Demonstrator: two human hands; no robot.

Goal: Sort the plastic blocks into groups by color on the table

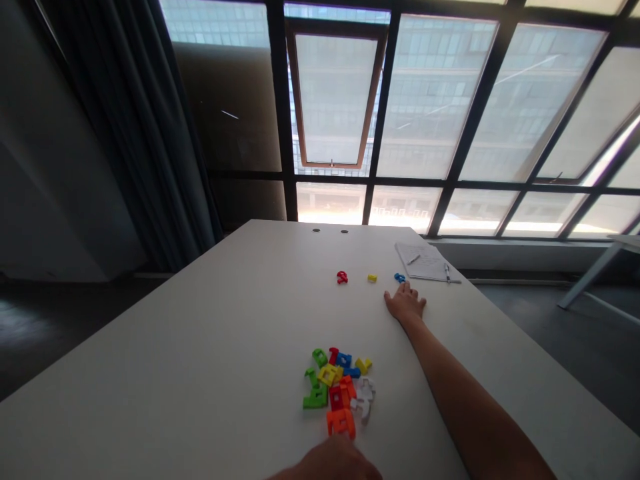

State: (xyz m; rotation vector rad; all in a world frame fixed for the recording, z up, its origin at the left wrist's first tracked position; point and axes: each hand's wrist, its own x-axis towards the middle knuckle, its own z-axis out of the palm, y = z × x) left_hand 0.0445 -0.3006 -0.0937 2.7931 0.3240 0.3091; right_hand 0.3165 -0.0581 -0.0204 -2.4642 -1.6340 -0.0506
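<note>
My right hand [406,304] reaches far out over the white table [225,333], palm down with its fingers spread. Its fingertips are at the near edge of a small blue plastic piece [399,277]; I cannot tell whether they touch it. To the left of that piece lie a yellow piece [372,278] and a red piece [342,277], in a loose row. My left hand [334,460] is at the bottom edge, right against an orange block [341,423]. Its fingers are mostly hidden. Beyond it is a pile of interlocking blocks, among them green [316,398], yellow [328,375] and white [365,388] ones.
Sheets of paper [423,260] with pens on them lie at the far right of the table. Two dark round grommets [330,231] sit near the far edge. Windows stand behind, a dark curtain [135,133] hangs at left, and another table [623,243] is at right.
</note>
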